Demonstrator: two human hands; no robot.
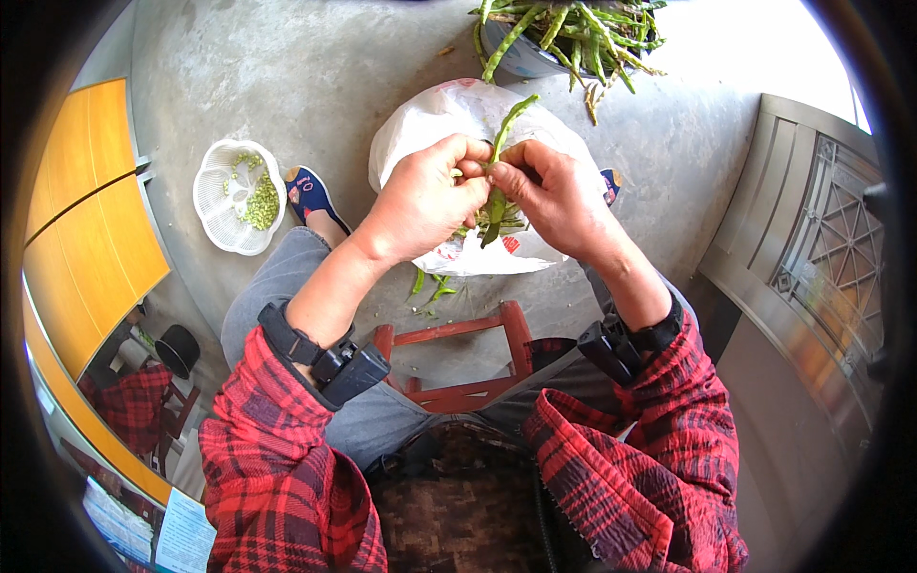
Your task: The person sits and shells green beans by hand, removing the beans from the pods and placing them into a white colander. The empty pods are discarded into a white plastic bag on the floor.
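Note:
A green bean pod point(514, 122) is pinched between my left hand point(430, 197) and my right hand point(551, 193), its upper end sticking up past the fingers and a split-looking lower part hanging below. Both hands are over a white plastic bag point(415, 136) with red print, which holds green pod pieces point(512, 223). To the left on the floor, a white plastic basket point(210, 211) holds small green beans point(263, 204). At the top, a bucket point(512, 54) is heaped with long green and brownish pods point(587, 32).
Loose green pods point(438, 290) lie on the concrete floor point(286, 86) below the bag. A red wooden frame point(458, 333) stands between my legs. Orange panels point(93, 215) with a reflective surface are at left, a grey metal door point(774, 186) at right.

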